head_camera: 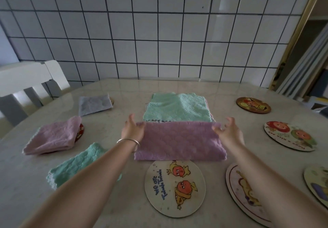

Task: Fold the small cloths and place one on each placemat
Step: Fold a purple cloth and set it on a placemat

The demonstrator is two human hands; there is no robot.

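Purple terry, folded once, the purple cloth (pixel 179 141) lies mid-table on the marble table (pixel 113 201), touching the near round placemat (pixel 174 188). The left hand (pixel 132 130) and right hand (pixel 229 132) sit at its far corners, fingers spread and loose, thumbs on the edge. Just behind is the green cloth stack (pixel 175 109). Folded pink cloth (pixel 53 136), green cloth (pixel 78 164) and grey cloth (pixel 95 103) cover placemats on the left; bare placemats (pixel 289 135) wait on the right.

White tiled wall (pixel 159 32); white chair (pixel 26 80); marble table (pixel 113 89)
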